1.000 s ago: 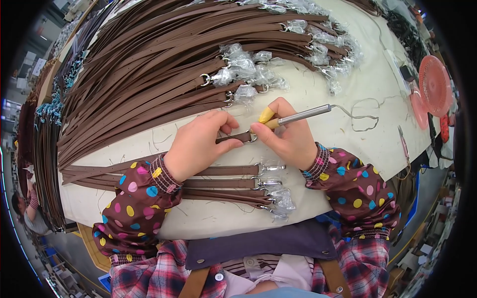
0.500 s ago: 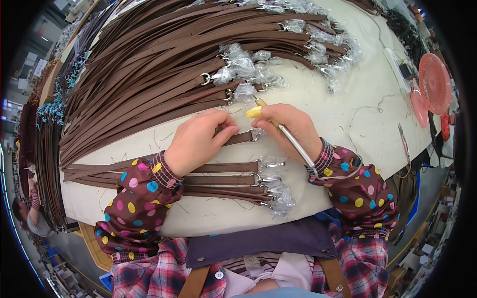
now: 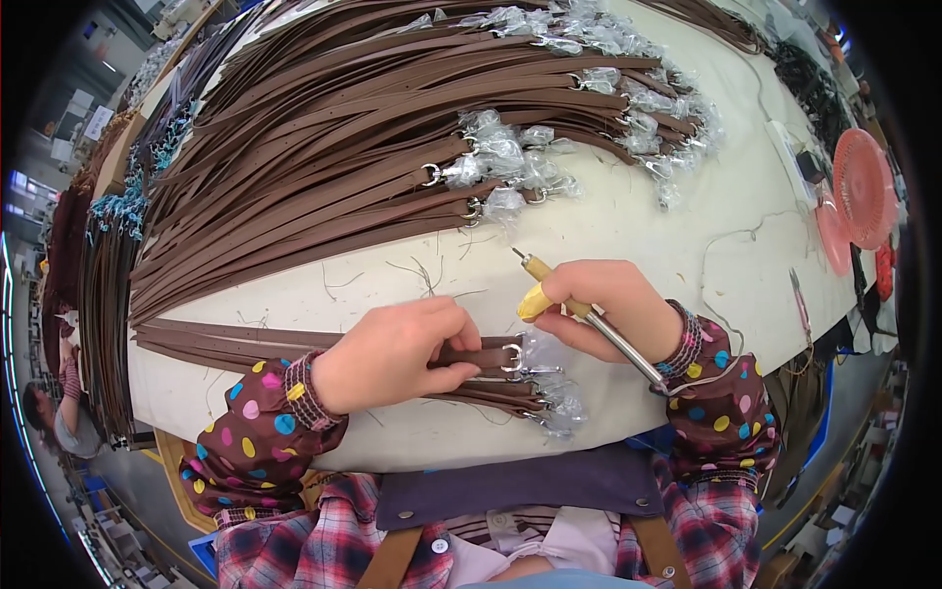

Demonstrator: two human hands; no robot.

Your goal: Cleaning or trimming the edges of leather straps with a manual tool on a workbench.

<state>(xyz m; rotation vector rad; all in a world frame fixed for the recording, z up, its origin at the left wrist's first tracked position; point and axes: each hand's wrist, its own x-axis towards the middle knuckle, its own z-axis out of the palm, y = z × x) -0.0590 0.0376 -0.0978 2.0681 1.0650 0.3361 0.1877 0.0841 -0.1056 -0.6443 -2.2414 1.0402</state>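
Observation:
My left hand (image 3: 391,351) lies over the lower group of brown straps (image 3: 228,337), its fingers curled on a strap near the metal clasps (image 3: 512,359) and plastic wrapping (image 3: 561,412) at their ends. My right hand (image 3: 616,306), with a yellow cover (image 3: 534,301) on one finger, grips a pen-like tool (image 3: 620,340) with a wooden section, metal barrel and thin cord. Its tip points up and left, clear of the straps. The large upper bundle of straps (image 3: 314,128) has wrapped clasps (image 3: 481,147) at its right end.
The cream table (image 3: 746,275) bears pink round plastic dishes (image 3: 860,187), a white power strip (image 3: 790,152), a pink-handled slim tool (image 3: 799,294) and loose threads. Dark straps with blue ties (image 3: 118,216) hang at the left, beyond which another person (image 3: 67,422) appears.
Both hands have moved down, the right also rightward. The tool now points up-left. The separate strap held earlier above the lower group no longer shows there; the left hand is on that group.

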